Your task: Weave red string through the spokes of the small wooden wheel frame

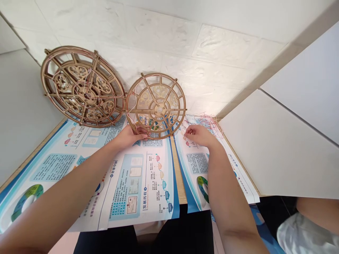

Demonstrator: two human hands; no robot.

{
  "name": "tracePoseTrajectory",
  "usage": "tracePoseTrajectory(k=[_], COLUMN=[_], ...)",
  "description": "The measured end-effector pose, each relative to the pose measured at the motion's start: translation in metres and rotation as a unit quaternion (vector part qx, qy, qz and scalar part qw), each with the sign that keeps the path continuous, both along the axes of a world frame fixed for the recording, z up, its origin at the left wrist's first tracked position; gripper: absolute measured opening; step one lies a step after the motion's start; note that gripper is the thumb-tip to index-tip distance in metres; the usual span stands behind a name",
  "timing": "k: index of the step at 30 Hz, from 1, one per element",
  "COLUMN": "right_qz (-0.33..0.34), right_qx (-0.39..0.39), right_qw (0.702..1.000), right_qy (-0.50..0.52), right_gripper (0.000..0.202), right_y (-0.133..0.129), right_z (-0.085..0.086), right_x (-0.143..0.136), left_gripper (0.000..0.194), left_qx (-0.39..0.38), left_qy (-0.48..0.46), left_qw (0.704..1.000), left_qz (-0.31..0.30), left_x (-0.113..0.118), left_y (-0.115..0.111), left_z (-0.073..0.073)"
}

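My left hand [132, 137] grips the lower left rim of a round bronze-coloured openwork frame [160, 109], which stands upright near the wall. A thin pale wire runs down the frame's left side. To the right of the frame, my right hand [195, 134] is closed in a pinch, apart from the rim; whatever sits between its fingertips is too small to make out. Larger round frames [87, 96], seemingly stacked, lean against the wall at the left, with reddish wire on them. Behind my right hand lies a loose tangle of thin red wire [212, 124].
Printed posters [132, 183] cover the wooden table [179, 176], whose wood shows in a gap between them. A white brick-patterned wall [169, 46] rises behind. White panels [286, 148] stand at both sides. Part of another person [317, 215] shows at the lower right.
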State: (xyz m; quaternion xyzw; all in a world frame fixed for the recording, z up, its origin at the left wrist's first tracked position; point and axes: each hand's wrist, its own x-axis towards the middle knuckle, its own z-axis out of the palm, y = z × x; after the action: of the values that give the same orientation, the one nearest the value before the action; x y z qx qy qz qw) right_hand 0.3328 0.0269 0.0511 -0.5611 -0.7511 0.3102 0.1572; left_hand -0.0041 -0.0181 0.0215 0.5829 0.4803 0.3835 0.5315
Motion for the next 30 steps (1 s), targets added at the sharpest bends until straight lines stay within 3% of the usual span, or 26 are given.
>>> tracePoseTrajectory(k=[4, 8, 13, 22, 30], right_qz=[0.083, 0.186, 0.207, 0.17, -0.03], right_qx=[-0.102, -0.228, -0.259, -0.229, -0.104], right_qw=[0.989, 0.955, 0.943, 0.958, 0.994], right_qy=[0.072, 0.038, 0.013, -0.043, -0.034], right_gripper=[0.018, 0.029, 0.024, 0.016, 0.01], right_y=[-0.01, -0.017, -0.018, -0.016, -0.007], right_z=[0.011, 0.019, 0.015, 0.013, 0.004], right_x=[0.001, -0.002, -0.008, -0.01, -0.008], left_gripper=[0.039, 0.045, 0.044, 0.044, 0.045], left_qx=[-0.001, 0.005, 0.001, -0.005, -0.006], left_qy=[0.001, 0.008, 0.015, -0.004, -0.007], left_qw=[1.0, 1.0, 1.0, 1.0, 1.0], left_qz=[0.005, 0.005, 0.007, 0.006, -0.007], left_x=[0.0, 0.0, 0.0, 0.0, 0.0], left_y=[0.0, 0.0, 0.001, 0.001, 0.0], left_z=[0.0, -0.001, -0.002, -0.004, 0.001])
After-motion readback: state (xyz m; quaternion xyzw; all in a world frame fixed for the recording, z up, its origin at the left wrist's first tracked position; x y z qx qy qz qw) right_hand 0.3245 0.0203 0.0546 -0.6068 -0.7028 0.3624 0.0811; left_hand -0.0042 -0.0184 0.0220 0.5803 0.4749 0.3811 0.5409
